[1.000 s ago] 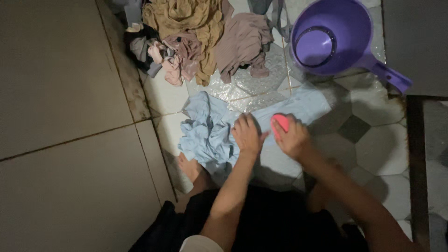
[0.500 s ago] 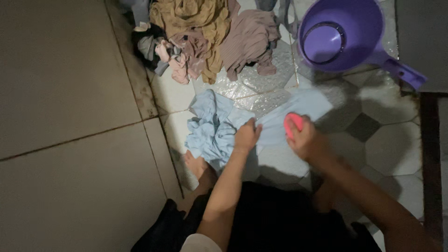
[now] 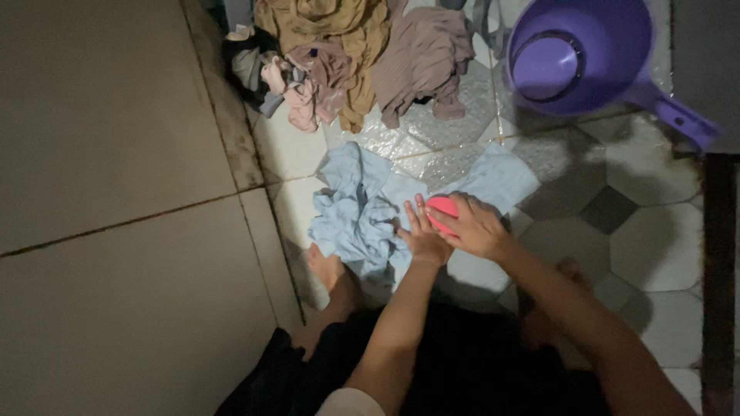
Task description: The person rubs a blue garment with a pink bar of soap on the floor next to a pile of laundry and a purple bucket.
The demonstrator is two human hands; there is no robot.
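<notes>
A light blue cloth (image 3: 362, 204) lies spread and bunched on the wet tiled floor (image 3: 647, 246). My left hand (image 3: 422, 235) presses flat on the cloth near its middle, fingers apart. Right beside it, my right hand (image 3: 476, 227) grips a pink round scrubbing brush (image 3: 442, 209) held down on the cloth. The two hands touch each other. My bare left foot (image 3: 325, 268) rests at the cloth's near edge.
A pile of brown, mauve and pink clothes (image 3: 347, 54) lies at the top. A purple plastic dipper with a handle (image 3: 586, 54) stands at the top right. A tiled wall (image 3: 116, 192) fills the left side; a dark door frame (image 3: 721, 254) runs along the right.
My right hand slid the pink brush leftward across the cloth until it met my left hand. My left hand shifted slightly toward me and stayed pressed on the cloth.
</notes>
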